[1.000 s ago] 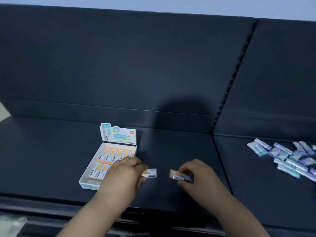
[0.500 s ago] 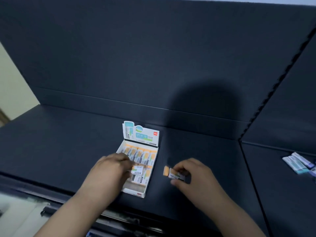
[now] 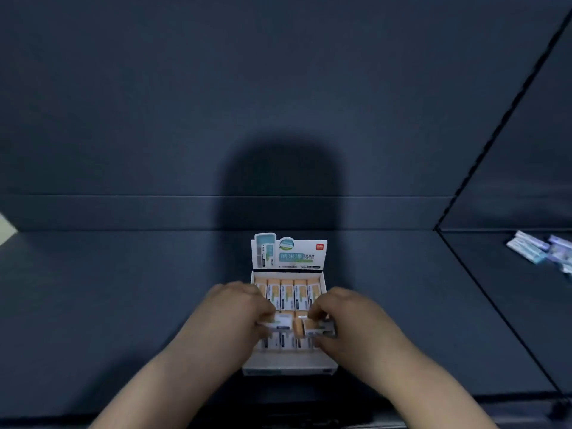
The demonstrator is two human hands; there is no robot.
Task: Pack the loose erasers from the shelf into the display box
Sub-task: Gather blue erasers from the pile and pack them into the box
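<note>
While the left hand (image 3: 235,308) pinches one eraser (image 3: 280,324) and the right hand (image 3: 356,317) pinches a second eraser (image 3: 315,328) over the display box (image 3: 288,368), crowding may knock the packed rows (image 3: 288,292) askew.

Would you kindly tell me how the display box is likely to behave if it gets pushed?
The display box looks like thin card, so it would probably slide on the smooth shelf rather than tip, being low and wide. Its packed erasers likely add steadying weight. The upright header card may bend if knocked.
</note>
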